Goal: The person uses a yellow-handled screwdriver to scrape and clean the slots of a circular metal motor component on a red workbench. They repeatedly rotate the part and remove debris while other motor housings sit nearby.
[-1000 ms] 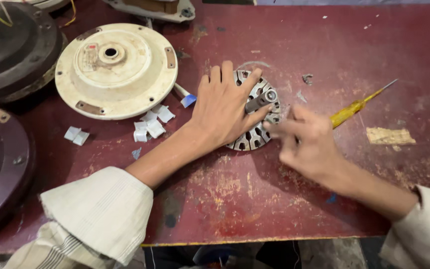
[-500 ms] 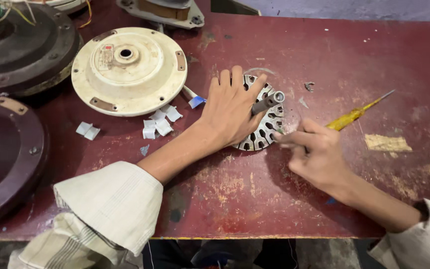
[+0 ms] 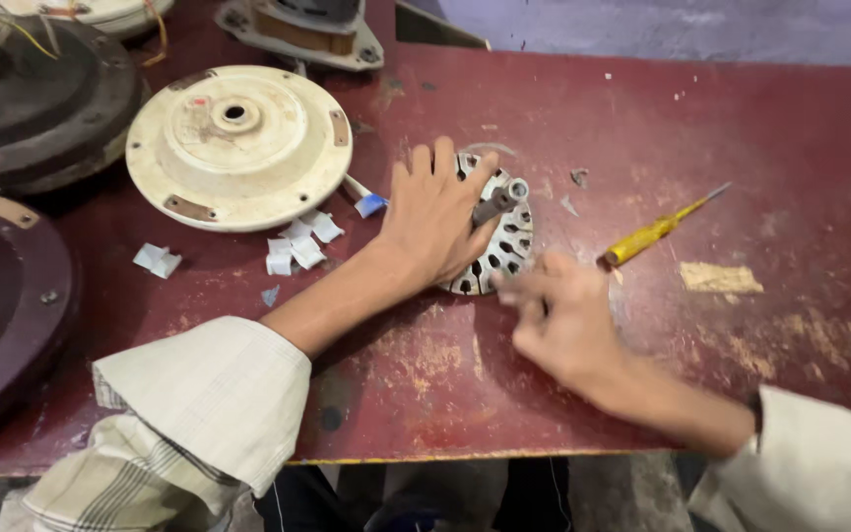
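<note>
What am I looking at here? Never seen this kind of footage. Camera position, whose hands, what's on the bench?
One camera, worn on a person's head, looks down at their own two bare hands over a worn red table. The left hand lies flat on a round slotted metal core with a short shaft at its middle. The right hand is blurred beside the core's edge; whether it holds anything cannot be told. Nearby lie a yellow-handled screwdriver, a cream round motor cover, small white paper scraps and dark round housings at the left.
</note>
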